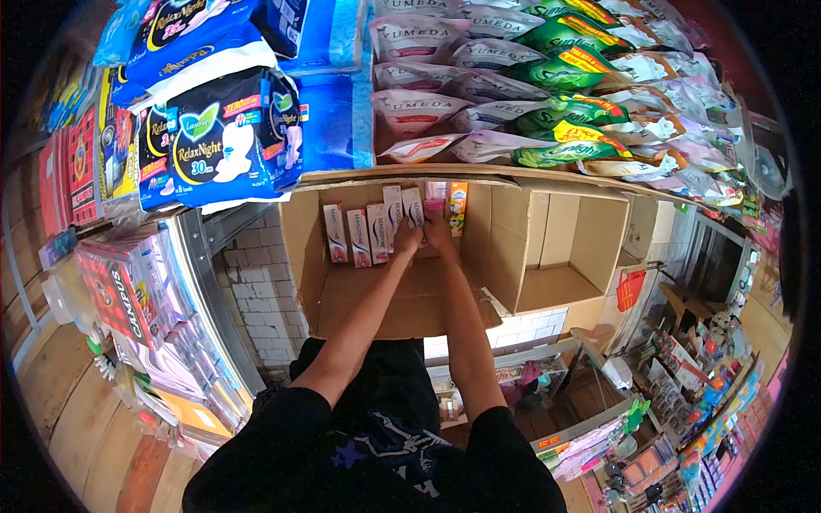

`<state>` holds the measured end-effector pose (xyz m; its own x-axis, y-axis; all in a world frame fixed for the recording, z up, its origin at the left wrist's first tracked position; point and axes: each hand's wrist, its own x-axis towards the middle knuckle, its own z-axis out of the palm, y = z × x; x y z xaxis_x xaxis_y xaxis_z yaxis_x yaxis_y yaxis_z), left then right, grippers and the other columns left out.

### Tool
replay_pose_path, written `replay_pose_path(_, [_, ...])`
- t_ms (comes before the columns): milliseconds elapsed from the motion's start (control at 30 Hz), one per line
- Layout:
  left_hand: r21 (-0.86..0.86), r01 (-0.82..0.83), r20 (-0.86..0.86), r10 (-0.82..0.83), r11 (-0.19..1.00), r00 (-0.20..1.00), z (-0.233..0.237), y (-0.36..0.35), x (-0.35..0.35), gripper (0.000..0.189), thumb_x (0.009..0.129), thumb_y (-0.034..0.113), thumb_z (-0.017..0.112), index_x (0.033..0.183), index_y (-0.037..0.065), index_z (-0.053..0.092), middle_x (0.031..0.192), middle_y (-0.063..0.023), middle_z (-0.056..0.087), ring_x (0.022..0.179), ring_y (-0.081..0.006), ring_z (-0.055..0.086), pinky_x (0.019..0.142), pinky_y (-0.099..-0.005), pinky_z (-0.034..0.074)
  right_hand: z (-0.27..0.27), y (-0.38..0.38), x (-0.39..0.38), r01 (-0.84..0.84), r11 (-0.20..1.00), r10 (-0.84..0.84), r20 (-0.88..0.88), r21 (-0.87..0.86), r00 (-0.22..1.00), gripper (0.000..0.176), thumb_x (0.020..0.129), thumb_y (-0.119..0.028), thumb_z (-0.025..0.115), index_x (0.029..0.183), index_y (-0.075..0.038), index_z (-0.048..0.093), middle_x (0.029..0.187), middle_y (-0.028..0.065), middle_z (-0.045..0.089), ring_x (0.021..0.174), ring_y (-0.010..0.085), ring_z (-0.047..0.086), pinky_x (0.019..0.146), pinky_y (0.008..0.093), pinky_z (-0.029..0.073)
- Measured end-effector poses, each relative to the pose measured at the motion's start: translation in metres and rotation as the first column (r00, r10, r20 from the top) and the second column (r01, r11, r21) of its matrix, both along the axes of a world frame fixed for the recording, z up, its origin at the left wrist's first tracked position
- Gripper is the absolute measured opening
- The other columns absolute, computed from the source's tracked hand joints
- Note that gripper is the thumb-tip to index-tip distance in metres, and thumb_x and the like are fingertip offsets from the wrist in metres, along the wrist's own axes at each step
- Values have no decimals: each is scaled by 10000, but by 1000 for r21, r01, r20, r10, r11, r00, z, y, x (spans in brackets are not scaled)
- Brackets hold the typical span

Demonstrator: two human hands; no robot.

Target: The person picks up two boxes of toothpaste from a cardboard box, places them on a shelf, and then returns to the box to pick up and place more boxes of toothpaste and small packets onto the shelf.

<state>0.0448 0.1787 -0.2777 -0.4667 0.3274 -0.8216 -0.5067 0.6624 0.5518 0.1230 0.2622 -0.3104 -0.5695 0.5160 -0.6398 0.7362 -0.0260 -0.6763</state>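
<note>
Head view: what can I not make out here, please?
Head view: lower end of a Sensodyne box, hidden by the left hand.
Head view: lower part of the pink item, behind the right hand.
Head view: labels on the goods at lower right, too small.

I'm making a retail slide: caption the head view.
Left hand and right hand at a row of Sensodyne boxes inside a cardboard box, Laurier RelaxNight packs and Sunlight pouches nearby.

Matt cardboard is noted on the open box [425,297], and smooth printed paperboard on the Sensodyne cartons [376,232]. Glossy, creased plastic film is observed on the pouches [573,73] and RelaxNight packs [201,154]. Matt cloth is recorded on the shirt [256,466].
</note>
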Motion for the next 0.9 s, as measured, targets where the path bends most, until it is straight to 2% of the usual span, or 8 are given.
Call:
replay_pose_path(67, [-20,4,57,-3,1000,998,1,1,-2,630,838,206,608,1389,-34,419,1234,-195,600,1075,-281,627,958,-382,482,-1,2,4,-10,1000,9,-49,-12,999,390,819,-118,509,1174,-21,638,1079,233,662,1005,356,643,880,398,493])
replay_pose_path(200, [101,-2,-51,7,995,999,-101,-27,27,604,826,182,668,1353,-29,461,1219,-151,613,1043,-230,633,925,-344,492,13,3,2,34,998,-39,-90,-50,995,363,827,-66,549,1170,19,628,1104,205,673,1003,302,650,881,371,499])
replay_pose_path(300, [116,-120,149,102,986,984,-40,-13,10,498,813,145,681,1253,-25,522,1197,-129,622,1023,-228,628,896,-337,493,-23,1,18,94,989,-111,-154,-115,982,365,802,-41,625,1159,34,613,1098,174,675,994,260,648,878,365,502])
replay_pose_path(400, [217,-65,7,65,974,998,7,-9,-1,424,781,94,708,1161,-13,550,1144,-120,630,1012,-224,617,874,-328,488,-10,4,20,125,991,-131,-135,-53,982,408,760,-23,695,1151,26,591,1081,146,664,994,238,638,872,365,506])
replay_pose_path(467, [232,-176,9,179,957,984,-32,-17,11,431,765,67,711,1160,-3,552,1110,-125,630,1007,-218,612,869,-330,489,1,6,16,159,984,-169,-135,-85,976,436,735,3,720,1145,6,569,1057,133,659,983,247,640,862,375,513])
replay_pose_path(633, [265,-117,-148,160,957,976,-10,-26,-5,473,788,103,737,1201,7,528,1071,-128,627,1002,-218,612,861,-341,500,41,15,4,223,928,-261,-94,-298,961,481,717,38,745,1144,-23,533,1060,126,644,991,266,635,850,398,525])
replay_pose_path(733, [237,-127,-50,142,963,989,21,-31,-27,514,833,203,744,1249,18,504,1068,-119,637,971,-219,629,824,-350,522,39,13,-5,176,858,-285,-161,-483,945,527,717,8,773,1180,-19,523,1120,130,630,1050,258,612,870,388,523])
replay_pose_path(900, [185,-149,201,111,971,973,51,-56,-66,476,865,271,737,1244,52,550,1090,-77,663,922,-182,645,767,-332,539,41,1,-27,-81,876,-49,-255,-475,966,582,766,-34,771,1275,-38,488,1133,101,628,1034,217,610,894,351,530])
